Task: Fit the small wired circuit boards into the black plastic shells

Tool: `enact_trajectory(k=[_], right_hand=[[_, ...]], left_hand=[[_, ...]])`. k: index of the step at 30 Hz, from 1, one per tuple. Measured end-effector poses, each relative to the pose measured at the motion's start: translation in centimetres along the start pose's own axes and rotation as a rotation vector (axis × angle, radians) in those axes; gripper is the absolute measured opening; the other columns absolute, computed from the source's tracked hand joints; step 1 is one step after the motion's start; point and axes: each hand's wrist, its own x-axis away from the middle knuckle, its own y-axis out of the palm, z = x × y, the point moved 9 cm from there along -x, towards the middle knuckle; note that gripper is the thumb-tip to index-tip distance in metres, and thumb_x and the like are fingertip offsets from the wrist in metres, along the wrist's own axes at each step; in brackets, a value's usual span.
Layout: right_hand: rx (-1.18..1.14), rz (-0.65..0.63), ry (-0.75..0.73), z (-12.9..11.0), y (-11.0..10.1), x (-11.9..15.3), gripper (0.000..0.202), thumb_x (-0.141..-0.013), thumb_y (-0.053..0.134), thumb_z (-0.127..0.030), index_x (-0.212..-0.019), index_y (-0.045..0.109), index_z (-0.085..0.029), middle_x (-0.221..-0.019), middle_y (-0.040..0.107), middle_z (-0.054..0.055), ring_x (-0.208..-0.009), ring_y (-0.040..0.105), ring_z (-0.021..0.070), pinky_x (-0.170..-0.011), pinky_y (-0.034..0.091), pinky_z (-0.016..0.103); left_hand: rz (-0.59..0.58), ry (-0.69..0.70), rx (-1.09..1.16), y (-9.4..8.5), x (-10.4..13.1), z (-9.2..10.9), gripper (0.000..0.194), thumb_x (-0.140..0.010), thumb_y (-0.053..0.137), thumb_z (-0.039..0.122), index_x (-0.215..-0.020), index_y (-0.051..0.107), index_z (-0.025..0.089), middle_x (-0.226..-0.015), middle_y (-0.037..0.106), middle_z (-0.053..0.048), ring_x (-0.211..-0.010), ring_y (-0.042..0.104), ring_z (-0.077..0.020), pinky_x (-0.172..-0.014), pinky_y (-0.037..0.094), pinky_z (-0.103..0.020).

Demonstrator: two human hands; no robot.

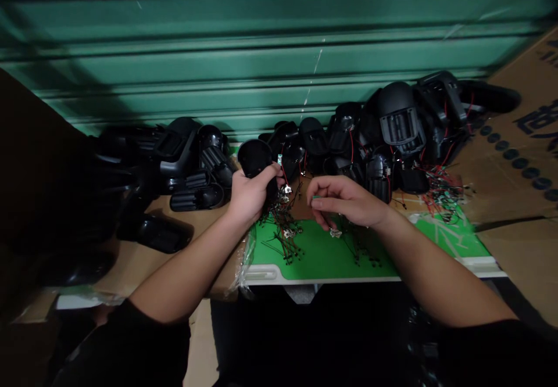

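My left hand (254, 192) is closed around a rounded black plastic housing (254, 156), with the thumb lying across its side. Beside that thumb shows a small green circuit board (279, 158) with a red wire. My right hand (344, 200) is to the right of it, thumb and index finger pinched together on a tiny green piece (314, 198), too small to name surely. Under and between the hands lie tangled thin black wires (285, 242) with small connectors. A small silvery part (335, 232) is just below my right fingers.
Black housings with battery slots (399, 117) are piled along the back right, several with red wires. More housings (196, 192) lie at the left. Red and black wires (444, 192) lie in a heap on the right. A cardboard box (518, 137) bounds the right side; green panelling (261, 56) stands behind.
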Motion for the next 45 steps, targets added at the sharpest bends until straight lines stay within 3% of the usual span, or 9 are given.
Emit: enact_trajectory(k=[3, 8, 16, 21, 25, 29, 33, 36, 45], right_hand=[[0.038, -0.017, -0.012, -0.2, 0.1, 0.0, 0.026, -0.098, 0.072, -0.042, -0.096, 0.062, -0.019, -0.064, 0.070, -0.003, -0.052, 0.065, 0.0110, -0.048, 0.049, 0.020], [0.074, 0.082, -0.051, -0.5, -0.9, -0.1, 0.025, -0.096, 0.076, -0.039, -0.095, 0.061, -0.019, -0.070, 0.071, -0.001, -0.059, 0.067, 0.0113, -0.054, 0.049, 0.021], [-0.126, 0.256, -0.098, -0.6, -2.3, -0.1, 0.028, -0.092, 0.079, -0.041, -0.099, 0.063, -0.020, -0.075, 0.067, -0.002, -0.066, 0.070, 0.0150, -0.053, 0.053, 0.024], [-0.144, 0.309, -0.122, -0.6, -2.8, -0.1, 0.029, -0.093, 0.079, -0.043, -0.100, 0.062, -0.020, -0.078, 0.070, -0.001, -0.066, 0.071, 0.0157, -0.052, 0.053, 0.024], [0.027, 0.322, -0.116, -0.4, -2.8, -0.3, 0.032, -0.094, 0.078, -0.047, -0.101, 0.062, -0.021, -0.073, 0.070, -0.001, -0.060, 0.067, 0.0146, -0.051, 0.052, 0.025], [0.252, 0.335, -0.163, -0.9, -2.6, 0.0, 0.028, -0.095, 0.076, -0.046, -0.100, 0.065, -0.022, -0.071, 0.068, -0.002, -0.058, 0.061, 0.0122, -0.054, 0.049, 0.025], [0.625, 0.419, -0.334, -3.1, -2.1, 1.2, 0.017, -0.096, 0.075, -0.038, -0.098, 0.069, -0.022, -0.072, 0.064, -0.003, -0.056, 0.054, 0.0106, -0.053, 0.043, 0.026], [0.897, 0.461, -0.537, -5.0, -0.8, 2.3, 0.010, -0.093, 0.077, -0.029, -0.099, 0.070, -0.023, -0.079, 0.069, -0.001, -0.062, 0.060, 0.0129, -0.059, 0.048, 0.029], [1.061, 0.333, -0.834, -5.9, 1.9, 3.5, 0.026, -0.088, 0.075, -0.015, -0.111, 0.068, -0.024, -0.092, 0.071, 0.006, -0.083, 0.068, 0.0227, -0.077, 0.061, 0.040]], left_hand=[[0.011, 0.011, -0.001, -0.1, -0.1, 0.2, 0.024, -0.068, 0.088, 0.030, -0.078, 0.075, 0.012, -0.072, 0.073, -0.003, -0.059, 0.066, -0.0122, -0.060, 0.055, -0.026], [-0.007, 0.022, -0.012, 0.0, -0.1, 0.1, 0.024, -0.069, 0.088, 0.031, -0.076, 0.075, 0.012, -0.071, 0.073, -0.004, -0.057, 0.066, -0.0127, -0.059, 0.055, -0.026], [-0.072, 0.055, -0.046, 1.0, 0.7, 0.3, 0.019, -0.072, 0.085, 0.029, -0.074, 0.074, 0.013, -0.070, 0.072, -0.003, -0.057, 0.065, -0.0127, -0.059, 0.054, -0.027], [-0.126, 0.000, -0.006, 1.5, 1.0, -0.1, 0.020, -0.071, 0.086, 0.027, -0.074, 0.073, 0.012, -0.070, 0.071, -0.003, -0.058, 0.065, -0.0130, -0.059, 0.055, -0.027], [-0.153, -0.081, 0.028, 1.6, 1.1, -0.8, 0.019, -0.074, 0.086, 0.027, -0.077, 0.074, 0.013, -0.071, 0.071, -0.003, -0.057, 0.064, -0.0124, -0.057, 0.055, -0.026], [-0.133, -0.047, -0.013, 1.3, 1.0, -0.5, 0.019, -0.073, 0.086, 0.028, -0.076, 0.075, 0.013, -0.072, 0.073, -0.004, -0.058, 0.067, -0.0132, -0.059, 0.056, -0.026], [-0.063, 0.001, -0.071, 0.7, 0.8, 0.1, 0.021, -0.071, 0.087, 0.029, -0.075, 0.075, 0.012, -0.072, 0.074, -0.005, -0.057, 0.068, -0.0132, -0.058, 0.056, -0.025], [-0.017, -0.028, -0.040, 0.4, 0.7, 0.1, 0.022, -0.070, 0.086, 0.028, -0.075, 0.074, 0.011, -0.072, 0.074, -0.005, -0.056, 0.067, -0.0126, -0.056, 0.056, -0.024], [0.040, -0.199, 0.077, 0.3, 1.0, -0.6, 0.022, -0.071, 0.083, 0.023, -0.085, 0.073, 0.010, -0.079, 0.075, -0.006, -0.064, 0.072, -0.0165, -0.056, 0.063, -0.029]])
